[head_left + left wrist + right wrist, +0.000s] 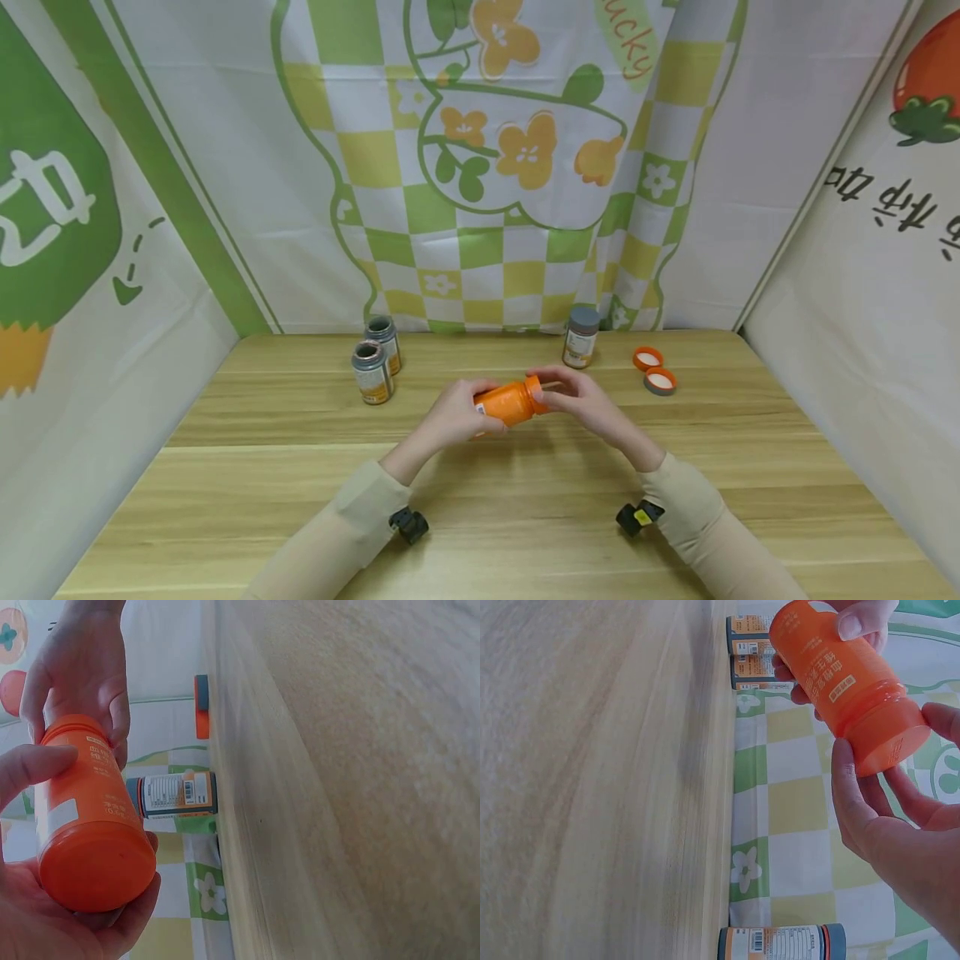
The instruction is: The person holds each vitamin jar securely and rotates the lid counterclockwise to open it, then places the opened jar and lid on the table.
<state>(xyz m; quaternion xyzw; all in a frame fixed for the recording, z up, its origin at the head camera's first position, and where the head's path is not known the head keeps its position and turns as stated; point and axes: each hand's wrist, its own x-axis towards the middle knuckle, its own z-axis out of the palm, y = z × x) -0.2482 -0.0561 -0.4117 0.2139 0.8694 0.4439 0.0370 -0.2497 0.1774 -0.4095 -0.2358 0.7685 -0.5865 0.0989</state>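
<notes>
My left hand (452, 414) grips an orange bottle (506, 404) by its body, above the middle of the table. The bottle is tilted, its capped end pointing to the right. Fingers and thumb of my right hand (581, 402) pinch the orange cap (891, 737), which sits on the bottle's neck in the right wrist view. In the left wrist view, the round base of the bottle (97, 866) faces the camera, and the left thumb lies along its side. Whether the cap is loose or tight cannot be seen.
Two grey jars without lids, a nearer one (372, 380) and a farther one (383, 336), stand at the back left. A jar with a grey lid (581, 337) stands at the back right. Beside it lie two upturned lids, one orange (648, 358), one grey-edged (660, 382). Patterned curtain (480, 250) hangs behind.
</notes>
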